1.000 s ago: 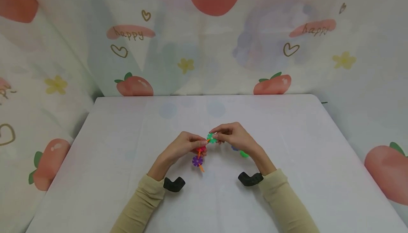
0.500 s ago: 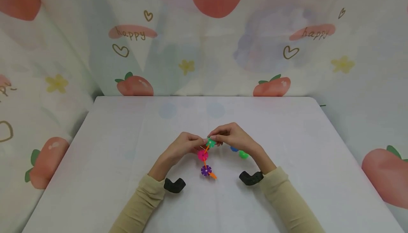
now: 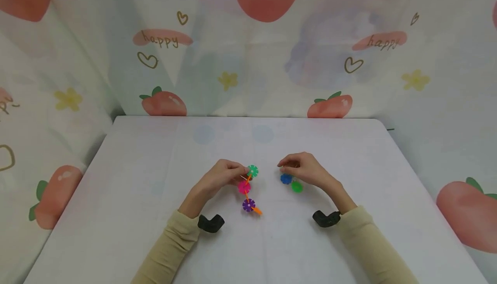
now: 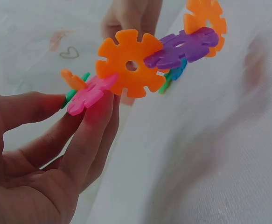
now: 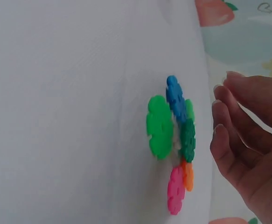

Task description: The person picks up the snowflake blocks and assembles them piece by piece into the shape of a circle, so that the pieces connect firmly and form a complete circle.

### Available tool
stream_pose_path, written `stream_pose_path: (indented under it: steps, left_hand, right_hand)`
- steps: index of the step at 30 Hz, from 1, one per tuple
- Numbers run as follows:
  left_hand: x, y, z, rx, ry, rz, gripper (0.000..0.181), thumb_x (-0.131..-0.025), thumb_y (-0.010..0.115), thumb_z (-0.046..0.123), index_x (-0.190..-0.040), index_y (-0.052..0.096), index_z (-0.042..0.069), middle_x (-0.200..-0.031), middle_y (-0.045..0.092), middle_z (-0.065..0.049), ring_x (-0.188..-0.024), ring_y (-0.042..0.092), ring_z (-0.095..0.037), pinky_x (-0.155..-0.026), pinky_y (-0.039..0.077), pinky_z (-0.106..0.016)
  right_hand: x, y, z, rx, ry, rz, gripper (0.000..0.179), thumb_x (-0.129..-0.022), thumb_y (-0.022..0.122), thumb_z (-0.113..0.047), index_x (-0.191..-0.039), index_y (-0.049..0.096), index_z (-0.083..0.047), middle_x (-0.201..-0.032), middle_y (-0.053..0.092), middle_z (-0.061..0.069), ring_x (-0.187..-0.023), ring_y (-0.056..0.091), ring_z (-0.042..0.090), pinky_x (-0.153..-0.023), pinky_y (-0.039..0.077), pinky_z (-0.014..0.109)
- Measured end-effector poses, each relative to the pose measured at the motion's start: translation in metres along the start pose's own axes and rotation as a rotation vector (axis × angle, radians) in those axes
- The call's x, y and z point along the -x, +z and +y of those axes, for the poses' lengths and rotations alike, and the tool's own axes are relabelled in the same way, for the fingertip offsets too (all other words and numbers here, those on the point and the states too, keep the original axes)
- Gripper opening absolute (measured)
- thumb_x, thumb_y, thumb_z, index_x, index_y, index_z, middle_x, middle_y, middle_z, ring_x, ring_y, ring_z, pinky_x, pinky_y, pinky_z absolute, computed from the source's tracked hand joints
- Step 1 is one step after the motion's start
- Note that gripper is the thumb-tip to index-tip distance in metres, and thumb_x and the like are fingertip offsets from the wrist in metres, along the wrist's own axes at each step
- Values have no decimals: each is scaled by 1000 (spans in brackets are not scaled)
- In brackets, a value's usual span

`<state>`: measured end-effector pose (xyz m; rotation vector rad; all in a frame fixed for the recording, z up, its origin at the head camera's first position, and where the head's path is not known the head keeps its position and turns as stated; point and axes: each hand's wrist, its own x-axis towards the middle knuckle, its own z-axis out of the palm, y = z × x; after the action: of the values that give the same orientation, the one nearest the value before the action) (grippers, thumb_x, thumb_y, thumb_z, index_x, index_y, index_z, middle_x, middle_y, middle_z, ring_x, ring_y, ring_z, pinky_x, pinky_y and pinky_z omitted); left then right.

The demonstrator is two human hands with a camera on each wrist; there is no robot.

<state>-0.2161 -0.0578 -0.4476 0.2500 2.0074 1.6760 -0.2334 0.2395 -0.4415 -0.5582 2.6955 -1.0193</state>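
My left hand (image 3: 223,176) pinches a chain of slotted plastic flower discs between thumb and fingertips. In the left wrist view the thumb meets a green disc (image 4: 69,95), and the fingers lie under a pink disc (image 4: 90,95). An orange disc (image 4: 112,53), a purple disc (image 4: 182,49) and another orange disc (image 4: 203,11) continue the chain outward. My right hand (image 3: 308,167) holds nothing; its fingers bend loosely above a group of loose discs. Of that group, a blue disc (image 3: 286,178) and a light green disc (image 3: 297,186) show beside the right hand.
The right wrist view also shows a dark green disc (image 5: 188,140), a pink disc (image 5: 175,189) and an orange disc (image 5: 187,176), hidden by the hand from the head. A white cloth covers the table (image 3: 155,146). A printed curtain (image 3: 248,59) stands behind it.
The right hand has let go of the green disc at the chain's upper end and moved right, over the loose discs. The left hand still holds the chain, which has tilted slightly.
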Motion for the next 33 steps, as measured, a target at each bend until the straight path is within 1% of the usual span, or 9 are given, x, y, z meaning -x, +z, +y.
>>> stream_pose_path:
  steps: [3, 6, 10, 14, 19, 22, 27, 30, 33]
  left_hand:
    - [0, -1, 0, 9, 4, -4, 27, -101, 63, 21, -109, 77, -1, -108, 75, -9, -94, 72, -18, -94, 59, -35]
    - [0, -1, 0, 5, 6, -8, 27, -102, 63, 22, -107, 77, 0, -107, 75, -9, -94, 72, -18, -96, 58, -35]
    - [0, -2, 0, -4, 11, -3, 28, -103, 61, 24, -106, 76, 0, -105, 74, -8, -94, 70, -18, -99, 56, -36]
    - [0, -2, -1, 4, 21, -8, 29, -103, 61, 24, -104, 76, -1, -103, 74, -7, -94, 68, -16, -98, 56, -35]
    - [0, 0, 0, 16, 44, -19, 31, -104, 59, 24, -99, 75, -2, -101, 77, -9, -93, 64, -14, -90, 54, -29]
    - [1, 1, 1, 3, 44, -19, 30, -104, 59, 25, -101, 76, 0, -101, 77, -9, -94, 62, -14, -89, 52, -27]
    - [-1, 1, 0, -7, 25, -11, 27, -104, 60, 23, -105, 77, 1, -101, 77, -6, -94, 63, -14, -88, 53, -27]
    - [-1, 1, 0, -12, 17, -2, 27, -104, 61, 23, -106, 77, 2, -101, 77, -6, -93, 64, -13, -87, 54, -28]
    - [-1, 1, 0, -18, 12, 3, 27, -104, 60, 23, -107, 77, 3, -103, 77, -5, -94, 65, -13, -90, 55, -29]
  right_hand:
    - [5, -1, 7, 47, 31, 0, 15, -93, 76, -16, -106, 78, -8, -96, 75, 2, -82, 60, 14, -74, 51, 26]
    - [8, 1, 10, 73, 39, -29, 18, -90, 80, -15, -106, 76, -6, -97, 73, 3, -82, 60, 15, -74, 51, 27]
    - [9, 7, 8, 138, 11, -64, 25, -86, 84, -14, -104, 73, -1, -96, 68, 6, -83, 60, 15, -74, 52, 28]
    - [10, 11, 4, 162, 7, -65, 26, -85, 84, -11, -101, 67, -1, -93, 64, 7, -82, 59, 17, -74, 52, 29]
    - [13, 11, 1, 112, 36, -62, 22, -88, 81, -9, -102, 64, -4, -90, 67, 3, -82, 60, 15, -74, 53, 28]
    - [15, 10, -1, 93, 7, -11, 18, -88, 81, -8, -100, 68, -5, -87, 70, 1, -80, 62, 13, -73, 54, 27]
    - [12, 13, -5, 56, -45, 80, 14, -88, 82, -11, -98, 73, -7, -85, 73, -1, -77, 66, 10, -73, 55, 24]
    - [10, 16, -11, 10, -60, 104, 13, -89, 81, -13, -100, 74, -9, -88, 75, -1, -77, 68, 9, -73, 57, 23]
    - [8, 19, -18, -54, -79, 111, 14, -92, 78, -11, -105, 75, -9, -94, 77, 2, -80, 72, 11, -76, 60, 24]
